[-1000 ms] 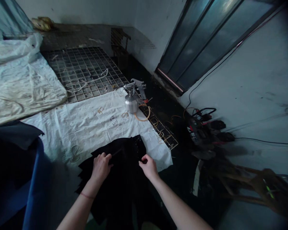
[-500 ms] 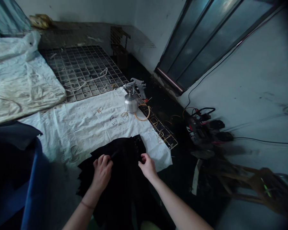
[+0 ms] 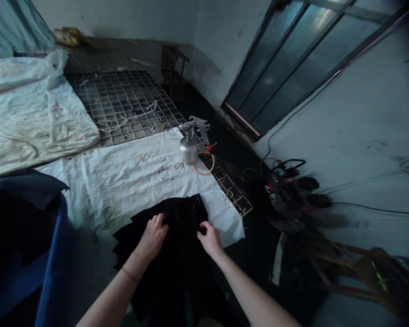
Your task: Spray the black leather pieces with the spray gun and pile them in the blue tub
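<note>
A stack of black fabric pieces lies on a white sheet spread over a wire-grid bench. My left hand rests on the middle of the black fabric, fingers curled and pinching its top layer. My right hand pinches the fabric's right edge, fingers closed on it. Both forearms reach in from the bottom of the view.
A metal spray gun with an orange hose stands at the sheet's far right corner. Rubber bands dot the sheet. A wire grid with cords lies beyond. White sacks sit left, blue cloth near left. Cables and a power strip lie right.
My left hand slid right toward the middle of the black fabric, nearer my right hand. My right hand stayed at the edge. The view shifted slightly.
</note>
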Motion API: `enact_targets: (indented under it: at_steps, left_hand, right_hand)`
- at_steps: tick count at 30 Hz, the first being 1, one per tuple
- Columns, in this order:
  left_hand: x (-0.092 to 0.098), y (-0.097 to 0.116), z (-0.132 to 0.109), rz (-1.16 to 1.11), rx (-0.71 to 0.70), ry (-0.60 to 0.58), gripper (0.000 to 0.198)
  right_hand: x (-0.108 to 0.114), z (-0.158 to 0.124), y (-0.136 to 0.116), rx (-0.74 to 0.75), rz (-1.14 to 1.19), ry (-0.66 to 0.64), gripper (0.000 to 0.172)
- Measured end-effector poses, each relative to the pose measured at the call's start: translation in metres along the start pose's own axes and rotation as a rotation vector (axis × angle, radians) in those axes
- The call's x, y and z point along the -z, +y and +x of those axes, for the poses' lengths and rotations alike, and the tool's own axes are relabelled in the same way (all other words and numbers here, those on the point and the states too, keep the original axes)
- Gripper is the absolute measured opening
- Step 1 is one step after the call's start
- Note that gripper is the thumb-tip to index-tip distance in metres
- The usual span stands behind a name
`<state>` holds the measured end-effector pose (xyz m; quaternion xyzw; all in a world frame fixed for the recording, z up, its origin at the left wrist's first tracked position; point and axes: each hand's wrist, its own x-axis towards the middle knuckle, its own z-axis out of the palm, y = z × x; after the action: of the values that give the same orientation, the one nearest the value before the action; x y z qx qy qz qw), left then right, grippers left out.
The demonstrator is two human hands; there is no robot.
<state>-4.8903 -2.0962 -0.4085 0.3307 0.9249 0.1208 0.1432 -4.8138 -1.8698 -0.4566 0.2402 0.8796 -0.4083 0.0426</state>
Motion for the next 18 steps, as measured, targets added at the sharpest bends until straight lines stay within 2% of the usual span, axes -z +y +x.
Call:
enact_targets:
  at_steps: [8,14,18]
  left_hand:
    - [0.013,-0.002,0.015,-0.029,0.033,-0.141,0.018]
    - [0.012,-0.003,0.016,-0.029,0.031,-0.149,0.014]
    - [0.014,-0.008,0.023,-0.081,0.014,-0.216,0.013]
  right_hand:
    - [0.002,0.0,-0.001,-0.013,0.04,-0.005,0.013]
    - [0.001,0.0,0.001,-0.019,0.039,-0.003,0.013]
    - [0.0,0.001,0.004,-0.009,0.044,-0.004,0.013]
